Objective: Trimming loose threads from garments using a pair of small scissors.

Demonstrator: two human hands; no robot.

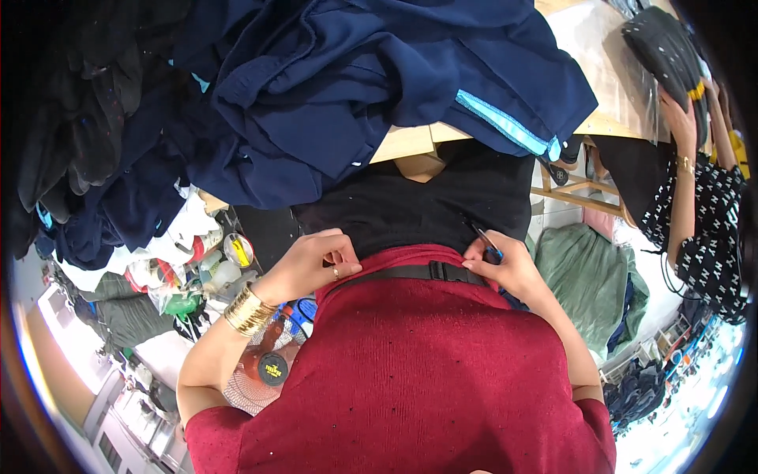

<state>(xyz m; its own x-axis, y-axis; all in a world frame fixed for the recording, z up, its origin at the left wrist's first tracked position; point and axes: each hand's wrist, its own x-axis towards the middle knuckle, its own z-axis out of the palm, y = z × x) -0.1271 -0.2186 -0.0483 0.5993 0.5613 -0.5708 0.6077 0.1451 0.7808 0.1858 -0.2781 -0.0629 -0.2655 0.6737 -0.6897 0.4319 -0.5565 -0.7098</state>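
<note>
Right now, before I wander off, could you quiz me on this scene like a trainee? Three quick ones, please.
1. True or false: the left hand, at the waist of the red top, has a wide gold bracelet at its wrist.
2. What colour is the strip on the navy cloth? A) yellow B) light blue C) red
3. Which of the wearer's hands holds a slim dark tool with a blue part?

Key: 1. True. 2. B, light blue. 3. The right hand.
</note>
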